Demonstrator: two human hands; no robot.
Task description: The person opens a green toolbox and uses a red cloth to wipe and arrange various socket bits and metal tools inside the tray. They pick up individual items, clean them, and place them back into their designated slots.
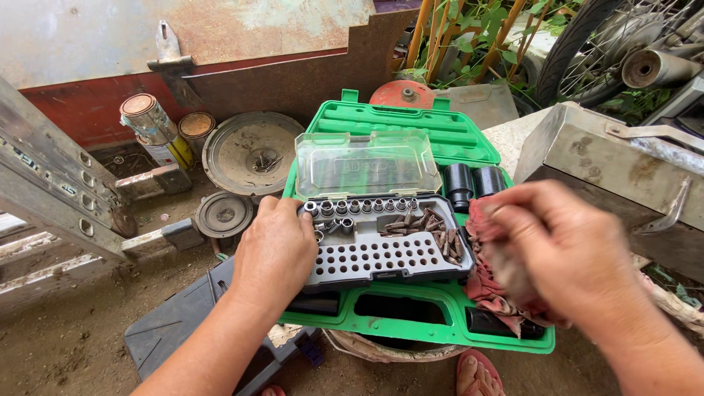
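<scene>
At the far left, a grey metal ladder (pixel 51 183) lies slanted over the dirt ground (pixel 66 345). Behind it stand two rusty paint cans (pixel 150 125) beside a round grey speaker (pixel 253 152). A smaller round speaker (pixel 224 214) lies just in front of the big one.

Next comes the left hand (pixel 273 253). It rests flat on the left edge of a small grey bit tray (pixel 385 249). The fingers lie close together and curl over the tray's left side, with the thumb near the top left corner. The tray's clear lid (pixel 367 163) stands open behind it. Little shiny sockets (pixel 359 207) sit in a row along the tray's back edge. Dark bits (pixel 433 227) lie in a heap in its back right corner. The front part of the tray is full of small round holes.

The tray lies in the middle of an open green tool case (pixel 411 132). Two big black sockets (pixel 473 183) stand near the right edge of the case.

Then comes the right hand (pixel 568 257), over the right edge of the case. It is blurry. Its fingers are bunched together, pinching a red rag (pixel 488 282) that lies on the right side of the case. What else they pinch, I cannot tell.

At the far right stands a grey metal box (pixel 609 169). A pink sandal (pixel 477 374) shows at the bottom.
</scene>
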